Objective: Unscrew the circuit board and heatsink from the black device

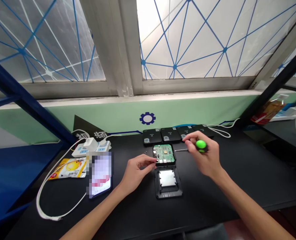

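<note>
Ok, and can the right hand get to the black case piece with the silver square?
Probably yes. The right hand is close to the black case piece, and nothing seems to be between them. It is holding the green-handled screwdriver, though, so picking the piece up might mean putting that down first.

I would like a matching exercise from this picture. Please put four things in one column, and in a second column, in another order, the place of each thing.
Things:
1. Left hand
2. Screwdriver with green handle
3. Green circuit board
4. Yellow snack packet

Places:
A. Left of the blurred phone
B. In the right hand
C. At the edge of the circuit board
D. In a black frame, just below the row of black cases

Pairs: 1-C, 2-B, 3-D, 4-A
</note>
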`<state>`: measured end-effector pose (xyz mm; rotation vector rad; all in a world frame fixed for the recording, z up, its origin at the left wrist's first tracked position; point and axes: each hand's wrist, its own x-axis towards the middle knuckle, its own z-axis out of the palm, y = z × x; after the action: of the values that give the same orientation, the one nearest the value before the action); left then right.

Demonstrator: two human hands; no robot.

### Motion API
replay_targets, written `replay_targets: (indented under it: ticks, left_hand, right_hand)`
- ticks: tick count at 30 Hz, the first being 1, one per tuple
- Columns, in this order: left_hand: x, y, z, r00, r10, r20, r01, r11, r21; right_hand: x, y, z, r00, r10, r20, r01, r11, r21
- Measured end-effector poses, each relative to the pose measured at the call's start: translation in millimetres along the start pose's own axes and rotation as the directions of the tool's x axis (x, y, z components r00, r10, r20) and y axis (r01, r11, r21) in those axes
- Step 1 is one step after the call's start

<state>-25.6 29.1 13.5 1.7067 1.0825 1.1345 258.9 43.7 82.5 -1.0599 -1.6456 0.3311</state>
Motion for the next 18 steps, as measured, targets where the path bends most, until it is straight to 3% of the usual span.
replay_targets:
  ticks: [2,4,11,18]
  left_hand:
    - [-1,1,1.7,0.999,0.032,0.017,-0.032,0.999,0.012]
    - [-3,1,3.3,0.998,0.064,0.011,-0.065,0.997,0.046]
    - [-13,-6,7.3,0.976,0.214,-0.043,-0.198,0.951,0.239]
    - [-16,-3,9.0,0.915,0.402,0.039,-0.388,0.846,0.365]
  right_hand:
    - [8,-6,5,0.993,0.121,0.018,-0.119,0.926,0.357]
    - [13,-4,13,0.984,0.168,0.060,-0.175,0.835,0.522]
    - [-2,30,53,0.936,0.329,0.125,-0.340,0.758,0.556]
    - [-23,36,60,0.903,0.408,0.138,-0.411,0.724,0.554]
